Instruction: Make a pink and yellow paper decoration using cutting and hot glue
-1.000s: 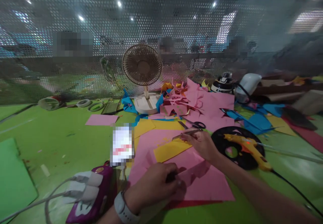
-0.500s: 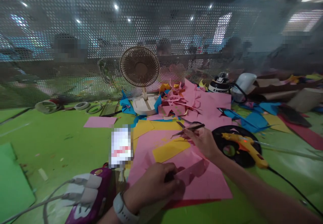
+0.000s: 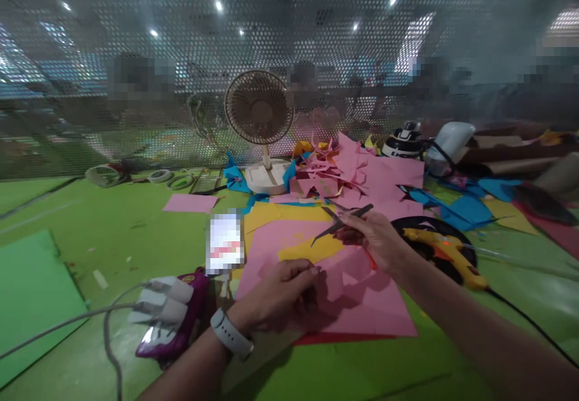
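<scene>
A folded piece of pink paper (image 3: 333, 279) is pinched between the fingers of my left hand (image 3: 289, 286), which has a pale watch band at the wrist. Across from it, my right hand (image 3: 368, 235) is closed around dark tweezers (image 3: 332, 229) with a bent tip that points down and left. A red bit (image 3: 371, 260), perhaps a handle, shows under the right palm; what it belongs to is hidden. Beneath both hands lies a larger pink sheet (image 3: 389, 316), with a yellow paper piece (image 3: 312, 246) on it near the tweezers' tip.
A yellow glue gun (image 3: 452, 256) rests on a black round tray (image 3: 468, 250) at the right. Behind are a fan (image 3: 266, 178) and a heap of pink scraps (image 3: 348, 166). To the left are a lit phone (image 3: 225, 244) and a purple power strip (image 3: 169, 334) with cables.
The view has shifted, so the bench items sit farther right and higher. My left hand has turned slightly around the pink paper. The red bit under my right hand has come into sight.
</scene>
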Available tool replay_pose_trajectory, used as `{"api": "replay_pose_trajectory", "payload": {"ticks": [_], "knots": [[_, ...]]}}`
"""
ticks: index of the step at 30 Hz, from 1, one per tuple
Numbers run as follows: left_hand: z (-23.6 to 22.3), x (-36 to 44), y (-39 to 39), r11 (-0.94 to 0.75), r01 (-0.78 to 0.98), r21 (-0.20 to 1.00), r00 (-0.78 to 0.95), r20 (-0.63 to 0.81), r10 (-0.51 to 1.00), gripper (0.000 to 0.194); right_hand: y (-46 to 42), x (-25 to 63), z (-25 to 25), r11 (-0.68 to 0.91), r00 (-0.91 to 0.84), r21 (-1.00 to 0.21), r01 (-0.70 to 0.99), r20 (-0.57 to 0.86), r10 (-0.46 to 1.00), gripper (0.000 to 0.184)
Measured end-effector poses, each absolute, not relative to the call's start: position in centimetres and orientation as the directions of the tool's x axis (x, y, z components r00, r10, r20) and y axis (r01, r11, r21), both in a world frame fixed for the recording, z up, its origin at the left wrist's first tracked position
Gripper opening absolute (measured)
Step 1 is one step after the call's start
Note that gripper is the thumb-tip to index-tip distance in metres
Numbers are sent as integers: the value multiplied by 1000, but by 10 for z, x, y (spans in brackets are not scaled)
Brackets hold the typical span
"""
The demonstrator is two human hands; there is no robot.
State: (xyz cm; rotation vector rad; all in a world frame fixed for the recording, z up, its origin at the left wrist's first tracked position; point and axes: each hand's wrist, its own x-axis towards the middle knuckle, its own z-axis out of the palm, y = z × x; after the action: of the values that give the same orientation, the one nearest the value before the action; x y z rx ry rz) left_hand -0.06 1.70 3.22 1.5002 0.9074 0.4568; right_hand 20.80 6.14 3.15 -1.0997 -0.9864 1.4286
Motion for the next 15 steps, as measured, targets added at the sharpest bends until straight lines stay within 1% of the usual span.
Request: {"api": "replay_pose_trajectory", "payload": {"ticks": [3, 5, 11, 15], "knots": [[39, -1, 13, -40, 222, 974, 542, -89, 835, 38, 60, 206, 32, -154, -73, -964, -219, -141, 987, 20], [41, -2, 11, -89, 231, 969, 510, -43, 859, 38, 59, 206, 32, -162, -81, -965, -208, -148, 986, 20], [37, -2, 10, -72, 206, 976, 468, -34, 883, 40, 58, 205, 32, -153, -97, -970, -189, -137, 986, 22], [37, -2, 11, -37, 178, 983, 491, -56, 870, 39, 57, 204, 33, -167, -95, -963, -212, -150, 984, 22]]}}
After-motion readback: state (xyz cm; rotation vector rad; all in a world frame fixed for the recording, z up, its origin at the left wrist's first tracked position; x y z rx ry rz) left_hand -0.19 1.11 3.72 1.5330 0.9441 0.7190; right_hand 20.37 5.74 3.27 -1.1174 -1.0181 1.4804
